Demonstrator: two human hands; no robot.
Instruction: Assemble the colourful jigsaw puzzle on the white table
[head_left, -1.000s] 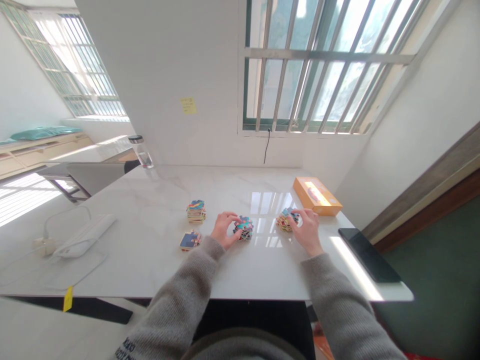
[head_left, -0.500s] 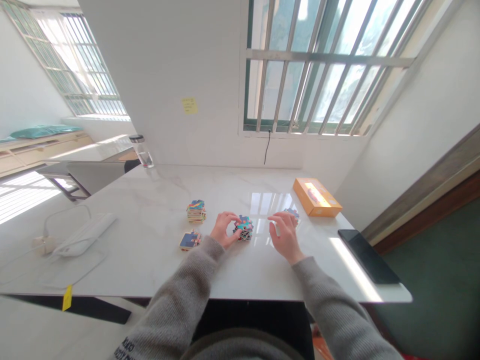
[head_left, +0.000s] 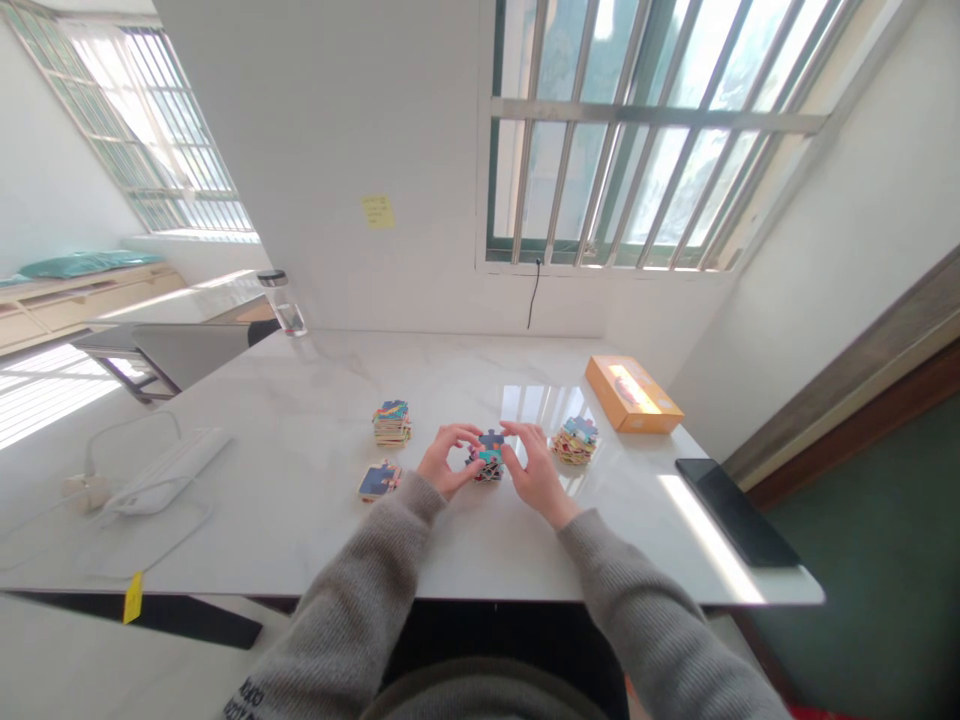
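A dark blue jigsaw puzzle piece is over the top of the middle stack of puzzle pieces. My right hand grips that piece by its right side with thumb and fingers. From the left, my left hand curls thumb and forefinger around the stack's edge. Right of my hands stands a taller puzzle stack with a light blue piece on top. To the left are another tall puzzle stack and a low puzzle stack with a dark blue top.
An orange box lies at the table's back right, and a black tablet-like slab near the right edge. A clear bottle stands at the back left corner. A white power strip with cords lies on the left.
My right hand has moved left from the right stack to the middle one, bringing a dark blue puzzle piece. The right stack is now uncovered. My left hand has stayed nearly still.
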